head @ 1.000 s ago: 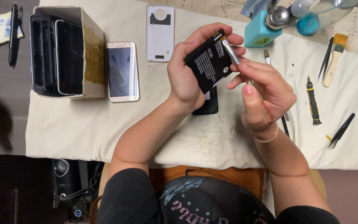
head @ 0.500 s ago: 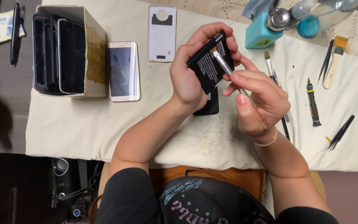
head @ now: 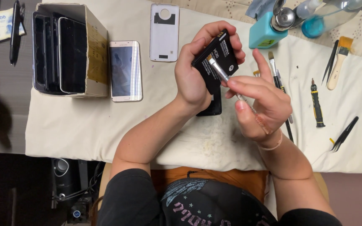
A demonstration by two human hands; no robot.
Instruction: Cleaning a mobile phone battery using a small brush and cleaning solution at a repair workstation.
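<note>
Black battery [head: 216, 62] held up over the worktop centre, left hand [head: 195, 77] with fingers wrapped round its edges, label side facing up. Right hand [head: 260, 104] pinches a thin brush [head: 227, 81], fingers closed on the handle, bristle tip touching the battery's upper face. Judging by that: cleaning under way, not finished (no residue visible on the label, hard to tell). Black phone body [head: 211, 106] lies just beneath the hands, battery out. White back cover [head: 164, 32] far side, off; reassembly left. Teal dispenser bottle [head: 267, 30] far right.

my black battery [head: 215, 58], silver-ferruled brush [head: 222, 74]; white back cover [head: 164, 32], teal bottle [head: 263, 32], cream cloth [head: 189, 134] stained grey.
</note>
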